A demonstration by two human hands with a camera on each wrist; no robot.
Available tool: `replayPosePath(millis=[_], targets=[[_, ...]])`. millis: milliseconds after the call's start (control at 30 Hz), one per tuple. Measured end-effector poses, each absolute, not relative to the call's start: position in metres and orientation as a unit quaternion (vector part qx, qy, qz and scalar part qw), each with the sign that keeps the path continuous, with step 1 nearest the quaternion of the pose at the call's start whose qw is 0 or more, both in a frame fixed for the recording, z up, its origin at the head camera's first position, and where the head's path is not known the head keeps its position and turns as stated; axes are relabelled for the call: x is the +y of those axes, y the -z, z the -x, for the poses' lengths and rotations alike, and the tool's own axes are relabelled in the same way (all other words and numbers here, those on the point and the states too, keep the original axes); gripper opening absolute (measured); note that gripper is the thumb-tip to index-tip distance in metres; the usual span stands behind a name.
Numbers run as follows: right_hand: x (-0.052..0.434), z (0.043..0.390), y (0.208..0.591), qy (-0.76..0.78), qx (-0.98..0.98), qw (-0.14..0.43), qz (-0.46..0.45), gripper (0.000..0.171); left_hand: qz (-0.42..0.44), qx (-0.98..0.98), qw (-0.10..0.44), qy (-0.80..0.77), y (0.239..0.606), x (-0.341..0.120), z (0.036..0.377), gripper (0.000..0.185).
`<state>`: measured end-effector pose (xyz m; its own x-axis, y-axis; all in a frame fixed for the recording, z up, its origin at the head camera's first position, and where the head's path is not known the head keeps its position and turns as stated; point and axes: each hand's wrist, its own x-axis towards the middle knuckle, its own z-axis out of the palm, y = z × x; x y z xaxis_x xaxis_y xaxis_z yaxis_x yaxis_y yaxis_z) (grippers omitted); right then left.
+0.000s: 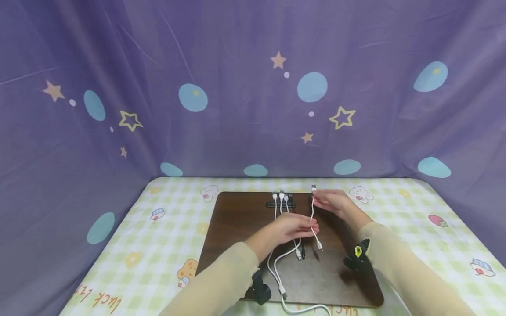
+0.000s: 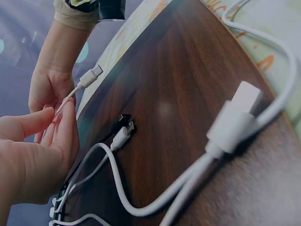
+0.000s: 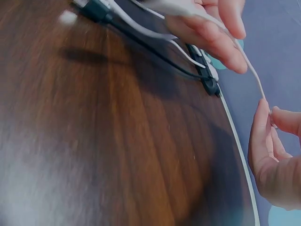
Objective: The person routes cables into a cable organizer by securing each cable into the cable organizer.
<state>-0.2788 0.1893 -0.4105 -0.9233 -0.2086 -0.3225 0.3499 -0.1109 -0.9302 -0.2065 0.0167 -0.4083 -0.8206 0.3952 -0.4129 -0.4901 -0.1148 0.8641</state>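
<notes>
Checked tablecloth lettered, seemingly, "luck"; both hands' fingers pinching one white cable above brown board.

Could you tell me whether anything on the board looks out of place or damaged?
Nothing looks damaged. Three white cables sit in the black clip on the board; a fourth cable is off it, held between the left hand and right hand.

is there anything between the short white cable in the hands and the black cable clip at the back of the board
Nothing visible blocks it. The short white cable is pinched by both hands, right hand near its top plug and left hand lower down. Bare board lies between it and the black clip, which already holds three white cables.
</notes>
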Motion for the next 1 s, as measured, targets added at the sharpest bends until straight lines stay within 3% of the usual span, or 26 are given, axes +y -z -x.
replayPosePath(millis=[133,433,767,1000], targets=[[0.181,0.285,0.410,0.750,0.631,0.188,-0.056,0.043,0.050,0.591,0.287,-0.752,0.407,0.009,0.205,0.032],[0.159,0.291,0.405,0.754,0.627,0.192,-0.046,0.021,0.068,0.588,0.264,-0.762,0.408,-0.011,0.204,0.033],[0.132,0.298,0.407,0.746,0.632,0.206,-0.040,0.050,0.090,0.595,0.239,-0.762,0.409,-0.036,0.199,0.032],[0.115,0.299,0.408,0.740,0.640,0.205,-0.024,0.051,0.091,0.615,0.217,-0.753,0.414,-0.056,0.193,0.033]])
